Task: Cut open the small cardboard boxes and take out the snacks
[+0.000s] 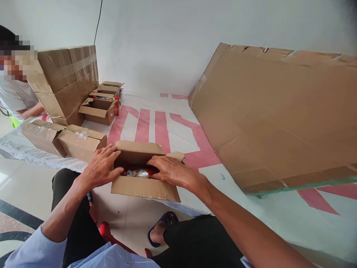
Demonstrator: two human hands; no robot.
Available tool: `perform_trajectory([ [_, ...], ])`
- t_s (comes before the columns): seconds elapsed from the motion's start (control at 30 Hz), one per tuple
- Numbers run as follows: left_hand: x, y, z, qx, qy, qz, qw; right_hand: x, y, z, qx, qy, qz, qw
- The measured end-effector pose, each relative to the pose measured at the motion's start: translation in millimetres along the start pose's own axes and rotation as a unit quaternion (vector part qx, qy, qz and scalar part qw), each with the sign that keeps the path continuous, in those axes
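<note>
So the open box [146, 188] is what I'd worry about here: it sits right at the near side of the covered table [181, 128], and its front flap looks like it's hanging out past the edge. Lean on that flap or drag the box a bit closer and I reckon it could tip into the lap. The left hand [100, 166] is on the box's left end, thumb and fingers spread wide; the right hand [169, 169] reaches in over its right end, fingers bent downward. The shiny packets [138, 173] are down inside the box, between the hands. If they're bunched too high, the flaps might not fold flat, and pressing hard could crease or split the wrapping. Pushing the box left could also bump the taped cartons [81, 143] just beside it. Now the murky bits: the right fingertips are lost in the box, so I can't tell whether they're pinching a packet or only resting on one. The front flap and right hand hide part of the contents, so no count, and I can't read any labels. The big cardboard piece [284, 119] right of the box runs out of frame, and the co-worker [18, 93] far left of it is cut off too, with a blurred patch over the head.
</note>
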State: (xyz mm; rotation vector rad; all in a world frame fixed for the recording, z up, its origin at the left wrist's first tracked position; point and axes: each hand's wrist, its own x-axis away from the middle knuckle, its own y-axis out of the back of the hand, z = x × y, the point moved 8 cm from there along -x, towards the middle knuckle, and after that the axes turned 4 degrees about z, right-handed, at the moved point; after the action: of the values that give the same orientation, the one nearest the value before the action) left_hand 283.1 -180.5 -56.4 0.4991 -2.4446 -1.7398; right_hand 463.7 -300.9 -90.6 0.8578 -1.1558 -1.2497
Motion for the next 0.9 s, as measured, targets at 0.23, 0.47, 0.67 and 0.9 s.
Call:
perform_trajectory([
  [0.23, -8, -16.9, 10, 0.077, 0.01, 0.068, 0.995, -24, -11, 9, 0.064, -0.029, 0.116, 0.991],
  [0.47, -7, -17.1, 9, 0.105, 0.016, 0.052, 0.993, -15, -7, 16, 0.051, -0.022, 0.085, 0.995],
  [0.67, -7, -18.3, 9, 0.107, 0.032, 0.056, 0.992, 6, 16, -2, -0.182, -0.052, 0.008, 0.982],
  [0.9, -11, -14.3, 9, 0.106, 0.031, 0.043, 0.993, 37, 91, 0, -0.254, 0.035, -0.117, 0.96],
])
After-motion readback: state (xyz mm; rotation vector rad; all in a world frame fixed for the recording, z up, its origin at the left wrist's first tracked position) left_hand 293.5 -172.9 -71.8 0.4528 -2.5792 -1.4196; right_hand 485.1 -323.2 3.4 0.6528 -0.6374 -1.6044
